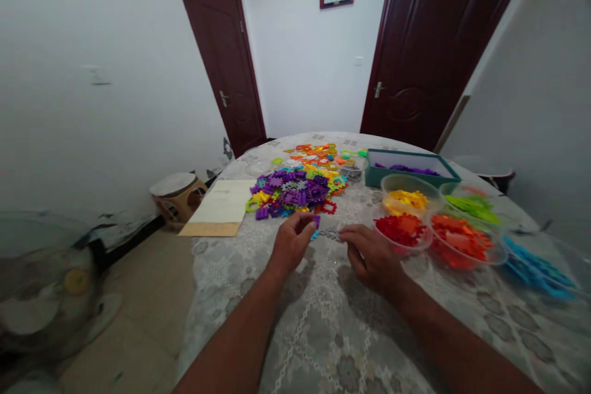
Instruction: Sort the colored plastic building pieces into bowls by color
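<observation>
My left hand (293, 241) is closed, with thumb and fingertips pinching a small purple plastic piece (316, 220). Just beneath its fingertips shows a blue piece (314, 236); whether the hand grips it too, I cannot tell. My right hand (373, 257) hovers low over the table to the right, loosely bent, its fingers and thumb apart with nothing visible between them. Beyond both hands lies a mixed pile of toothed plastic pieces (295, 188), mostly purple on top, with yellow, green, red and blue ones around.
Clear bowls of red pieces (401, 229), orange pieces (462, 240), yellow pieces (407, 200) and green pieces (473, 206) stand right. Blue pieces (538, 268) lie farther right. Behind is a green-edged box (373, 177) with purple pieces. A paper sheet (220, 202) lies left on the tablecloth (323, 345).
</observation>
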`<action>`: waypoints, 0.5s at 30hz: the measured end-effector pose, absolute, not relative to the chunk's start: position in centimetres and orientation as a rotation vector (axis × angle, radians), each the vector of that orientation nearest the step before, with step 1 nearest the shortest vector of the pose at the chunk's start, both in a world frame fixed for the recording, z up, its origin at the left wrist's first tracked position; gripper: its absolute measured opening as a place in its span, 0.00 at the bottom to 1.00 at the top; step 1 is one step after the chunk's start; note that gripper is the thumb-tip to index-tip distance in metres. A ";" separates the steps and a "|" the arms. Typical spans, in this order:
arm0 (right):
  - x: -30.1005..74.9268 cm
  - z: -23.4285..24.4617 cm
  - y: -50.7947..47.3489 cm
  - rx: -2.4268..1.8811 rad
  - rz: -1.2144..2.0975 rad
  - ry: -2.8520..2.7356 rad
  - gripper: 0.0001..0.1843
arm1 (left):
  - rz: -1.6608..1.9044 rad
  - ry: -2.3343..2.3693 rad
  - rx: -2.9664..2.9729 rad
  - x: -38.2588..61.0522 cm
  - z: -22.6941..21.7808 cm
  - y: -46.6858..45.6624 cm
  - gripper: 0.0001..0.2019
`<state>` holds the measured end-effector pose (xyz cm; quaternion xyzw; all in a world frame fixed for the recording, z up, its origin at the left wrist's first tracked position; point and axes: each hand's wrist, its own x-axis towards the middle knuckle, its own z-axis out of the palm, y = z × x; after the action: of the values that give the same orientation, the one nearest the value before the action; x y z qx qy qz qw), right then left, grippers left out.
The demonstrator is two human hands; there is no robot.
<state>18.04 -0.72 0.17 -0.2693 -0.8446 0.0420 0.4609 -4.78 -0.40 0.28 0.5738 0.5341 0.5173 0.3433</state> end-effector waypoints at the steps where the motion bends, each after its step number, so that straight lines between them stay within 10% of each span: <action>1: 17.4 -0.6 -0.9 -0.644 0.147 -2.124 0.19 | 1.392 1.486 1.546 -5.6 0.3 -0.1 0.15; 15: 15.5 -5.0 -0.6 -0.737 0.421 -2.232 0.17 | 0.880 2.521 1.987 -19.7 -0.5 8.6 0.25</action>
<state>15.49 -0.57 -5.02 -0.2869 -0.8691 0.1640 0.3681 -19.71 8.60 -0.52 0.5943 0.7542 0.2632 -0.0932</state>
